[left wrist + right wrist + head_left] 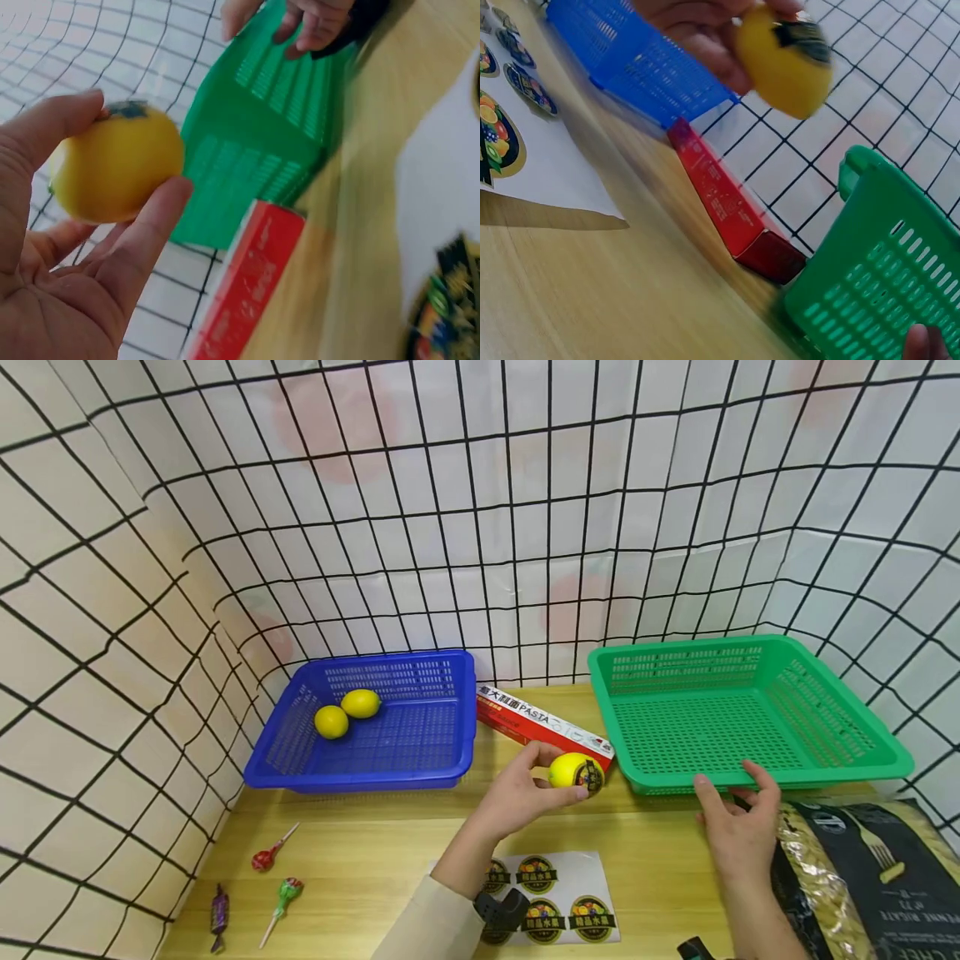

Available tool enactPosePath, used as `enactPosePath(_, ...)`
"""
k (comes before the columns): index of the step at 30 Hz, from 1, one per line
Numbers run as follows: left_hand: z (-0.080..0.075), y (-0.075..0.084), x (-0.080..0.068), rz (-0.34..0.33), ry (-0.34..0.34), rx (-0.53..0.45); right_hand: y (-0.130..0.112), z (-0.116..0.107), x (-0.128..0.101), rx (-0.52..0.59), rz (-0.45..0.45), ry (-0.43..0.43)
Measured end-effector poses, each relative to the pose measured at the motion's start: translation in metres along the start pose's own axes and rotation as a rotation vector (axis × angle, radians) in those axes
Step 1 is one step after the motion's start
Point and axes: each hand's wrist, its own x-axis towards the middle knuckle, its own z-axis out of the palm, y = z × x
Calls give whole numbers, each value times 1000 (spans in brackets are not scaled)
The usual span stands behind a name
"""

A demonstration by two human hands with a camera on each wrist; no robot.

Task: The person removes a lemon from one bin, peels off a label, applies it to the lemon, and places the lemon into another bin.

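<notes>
My left hand (525, 785) holds a lemon (564, 770) between thumb and fingers, raised in front of the red and white pasta box (543, 720). A dark round fruit sticker (589, 775) is on the lemon's skin; in the right wrist view the sticker (804, 39) wraps over its upper side. At the front rim of the green basket (750, 777), my right hand (742, 839) has its fingers loosely spread, two fingertips overlapping the rim. Two more lemons, one in front (331, 722) and one behind (361, 703), lie in the blue basket (360, 781).
A sheet of round fruit stickers (566, 885) lies under my left forearm. On the left are a red lollipop (264, 860), a green lollipop (288, 893) and a purple wrapped candy (219, 918). A pasta bag (862, 877) lies at right. Gridded cloth (525, 527) walls the table.
</notes>
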Motion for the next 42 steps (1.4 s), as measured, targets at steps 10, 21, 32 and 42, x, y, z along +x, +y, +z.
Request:
enactPosePath(10, 24, 31, 39, 149, 5, 105, 7, 2, 2, 23, -32, -2)
enactPosePath(21, 66, 45, 86, 237, 21, 575, 11, 2, 4, -57, -58, 19)
enactPosePath(32, 92, 48, 110, 307, -77, 994, 17, 2, 3, -86, -85, 1)
enactPosePath(42, 104, 47, 122, 294, -70, 1191, 13, 0, 3, -114, -94, 7)
